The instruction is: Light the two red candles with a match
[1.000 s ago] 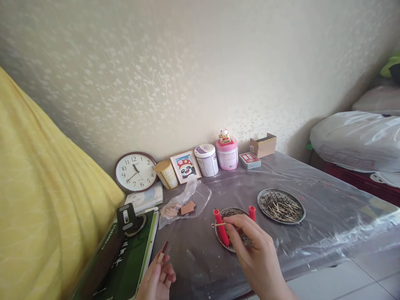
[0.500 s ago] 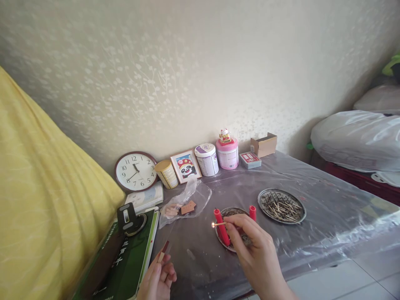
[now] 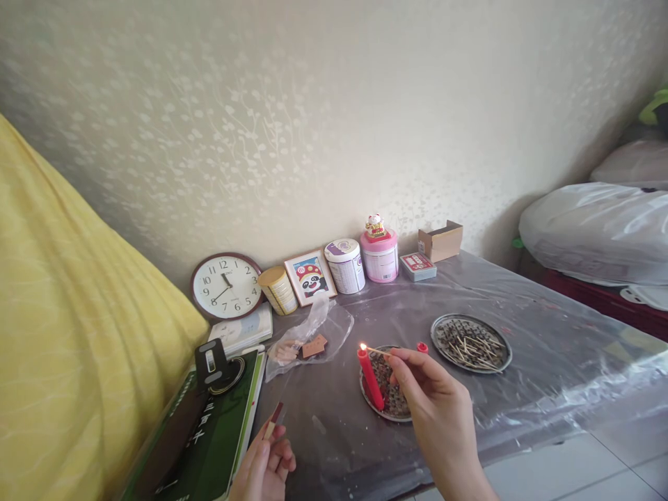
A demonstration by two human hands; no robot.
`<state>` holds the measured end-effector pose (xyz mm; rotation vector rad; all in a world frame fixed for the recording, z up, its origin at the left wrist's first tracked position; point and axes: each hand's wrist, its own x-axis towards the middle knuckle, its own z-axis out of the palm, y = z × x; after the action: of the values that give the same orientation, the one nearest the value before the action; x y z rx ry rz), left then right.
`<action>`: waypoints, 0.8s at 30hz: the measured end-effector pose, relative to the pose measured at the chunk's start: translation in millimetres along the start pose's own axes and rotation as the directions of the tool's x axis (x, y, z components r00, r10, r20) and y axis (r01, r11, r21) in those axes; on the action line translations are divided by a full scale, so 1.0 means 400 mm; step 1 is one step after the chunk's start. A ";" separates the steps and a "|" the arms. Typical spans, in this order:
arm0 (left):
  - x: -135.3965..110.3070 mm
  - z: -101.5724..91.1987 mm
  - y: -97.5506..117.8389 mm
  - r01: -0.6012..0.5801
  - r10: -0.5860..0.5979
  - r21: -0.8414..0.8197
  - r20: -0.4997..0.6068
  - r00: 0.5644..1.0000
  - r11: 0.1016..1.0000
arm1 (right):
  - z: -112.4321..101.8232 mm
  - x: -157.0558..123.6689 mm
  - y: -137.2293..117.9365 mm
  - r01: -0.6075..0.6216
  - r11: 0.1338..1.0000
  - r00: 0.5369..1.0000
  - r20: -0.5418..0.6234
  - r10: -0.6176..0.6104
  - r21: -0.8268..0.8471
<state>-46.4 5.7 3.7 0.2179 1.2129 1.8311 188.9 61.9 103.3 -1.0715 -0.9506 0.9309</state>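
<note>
My right hand point(image 3: 435, 407) pinches a lit match point(image 3: 374, 349) whose flame touches the top of a red candle point(image 3: 370, 378). That candle stands tilted on a small metal dish point(image 3: 383, 407). A second red candle point(image 3: 422, 346) shows just behind my fingers. My left hand point(image 3: 264, 465) is closed on a small matchbox point(image 3: 272, 420) near the table's front edge, beside a green book point(image 3: 201, 435).
A second metal dish point(image 3: 470, 342) holds several spent matches. A clear plastic bag point(image 3: 313, 334) lies left of the candles. A clock point(image 3: 226, 286), tins, a framed picture point(image 3: 309, 276) and boxes line the wall. Yellow fabric point(image 3: 67, 334) fills the left. The table point(image 3: 543, 348) is plastic-covered.
The match in my right hand caught fire, then rose from the candle's side to its top. My left hand has stayed put.
</note>
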 end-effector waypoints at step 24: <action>0.012 -0.012 -0.004 0.009 -0.009 0.018 -0.008 1.000 1.000 | 0.015 0.005 0.025 -0.002 0.998 1.000 0.007 0.002 -0.062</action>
<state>-50.9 6.4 -1.5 0.2148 1.2345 1.8157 182.3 67.6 95.4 -1.1226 -0.9897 0.9123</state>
